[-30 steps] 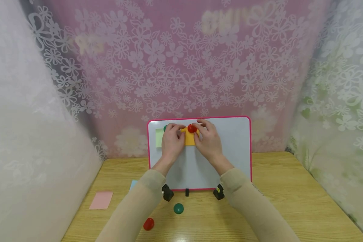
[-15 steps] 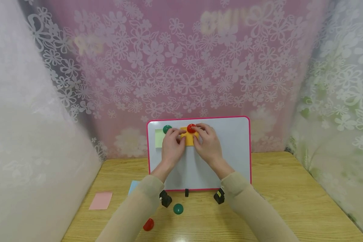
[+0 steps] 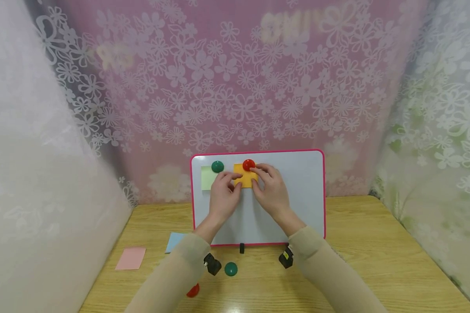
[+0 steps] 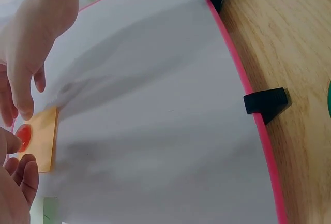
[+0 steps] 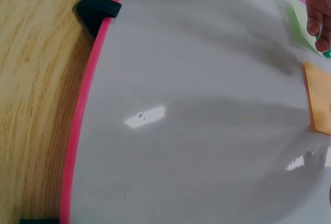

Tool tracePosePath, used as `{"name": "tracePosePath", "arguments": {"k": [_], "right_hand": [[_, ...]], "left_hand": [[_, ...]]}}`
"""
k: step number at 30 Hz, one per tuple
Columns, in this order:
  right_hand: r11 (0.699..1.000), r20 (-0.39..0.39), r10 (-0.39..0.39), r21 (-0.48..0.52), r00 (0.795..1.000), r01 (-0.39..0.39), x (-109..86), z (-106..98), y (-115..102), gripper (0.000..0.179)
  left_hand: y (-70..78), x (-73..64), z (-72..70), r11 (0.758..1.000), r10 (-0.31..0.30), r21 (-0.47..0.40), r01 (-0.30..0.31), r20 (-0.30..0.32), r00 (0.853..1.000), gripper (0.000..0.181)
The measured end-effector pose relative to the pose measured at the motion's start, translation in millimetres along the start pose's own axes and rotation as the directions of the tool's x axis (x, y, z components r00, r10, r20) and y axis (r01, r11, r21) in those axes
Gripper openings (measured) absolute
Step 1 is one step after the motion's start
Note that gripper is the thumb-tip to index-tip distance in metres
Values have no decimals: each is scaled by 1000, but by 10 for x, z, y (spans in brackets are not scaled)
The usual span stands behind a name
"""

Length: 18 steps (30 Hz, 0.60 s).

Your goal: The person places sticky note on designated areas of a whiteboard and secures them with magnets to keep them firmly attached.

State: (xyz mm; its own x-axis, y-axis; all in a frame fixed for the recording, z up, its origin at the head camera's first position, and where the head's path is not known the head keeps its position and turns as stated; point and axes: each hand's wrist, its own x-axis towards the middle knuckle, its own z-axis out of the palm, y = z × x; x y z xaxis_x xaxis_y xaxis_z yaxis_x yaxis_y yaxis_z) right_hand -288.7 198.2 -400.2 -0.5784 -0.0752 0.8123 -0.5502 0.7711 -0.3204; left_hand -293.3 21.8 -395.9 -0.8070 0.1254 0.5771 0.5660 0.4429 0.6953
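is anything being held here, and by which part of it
Nothing looks held: the left hand and right hand are at the orange note, fingers not closed round it or the red magnet; actual contact is hard to tell.

I count four paper notes [image 3: 130,258], four round magnets [image 3: 248,164], one whiteboard [image 3: 305,191], one counter [image 3: 376,248] and my two sleeves [image 3: 170,274].

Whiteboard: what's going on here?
A person has both hands at an orange note on the whiteboard. The right hand is at the red magnet near the note's top edge, the left hand by its left side. Further left, a pale green note sits under a green magnet. On the table lie a pink note, blue note, second green magnet and second red magnet.
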Motion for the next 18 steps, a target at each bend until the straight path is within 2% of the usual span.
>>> {"name": "tracePosePath", "arguments": {"k": [8, 18], "right_hand": [[999, -12, 33, -3, 999, -33, -56, 16, 13, 32], [997, -8, 80, 21, 997, -80, -150, 6, -3, 32]], "left_hand": [[-46, -28, 1, 1000, 2, -9, -2, -7, 1000, 21], [-12, -137, -46, 999, -23, -48, 26, 51, 998, 23]]}}
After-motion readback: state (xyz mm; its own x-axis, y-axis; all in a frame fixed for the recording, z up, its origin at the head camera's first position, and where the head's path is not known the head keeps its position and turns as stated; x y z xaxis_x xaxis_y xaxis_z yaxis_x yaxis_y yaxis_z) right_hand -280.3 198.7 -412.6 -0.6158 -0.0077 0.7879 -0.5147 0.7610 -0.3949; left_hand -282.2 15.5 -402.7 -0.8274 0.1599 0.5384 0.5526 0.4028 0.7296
